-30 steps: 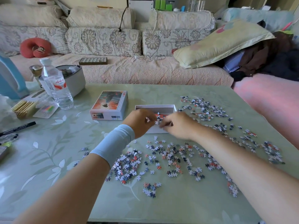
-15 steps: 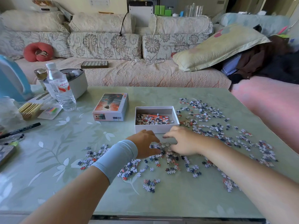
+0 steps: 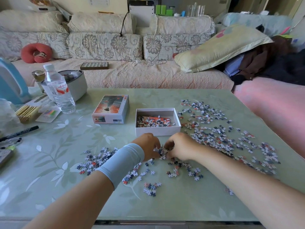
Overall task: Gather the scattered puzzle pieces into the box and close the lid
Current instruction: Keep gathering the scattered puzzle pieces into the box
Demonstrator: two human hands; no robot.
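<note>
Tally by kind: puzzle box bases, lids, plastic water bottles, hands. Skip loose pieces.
Box base: 1
Lid: 1
Plastic water bottle: 1
Hands: 2, left hand and right hand, both gripping puzzle pieces
Total: 5

Both forearms are stretched forward. The left hand [image 3: 148, 146] and right hand [image 3: 179, 147] are held close together, fingers curled inward, with a clump of pieces [image 3: 162, 153] pinched between them.
</note>
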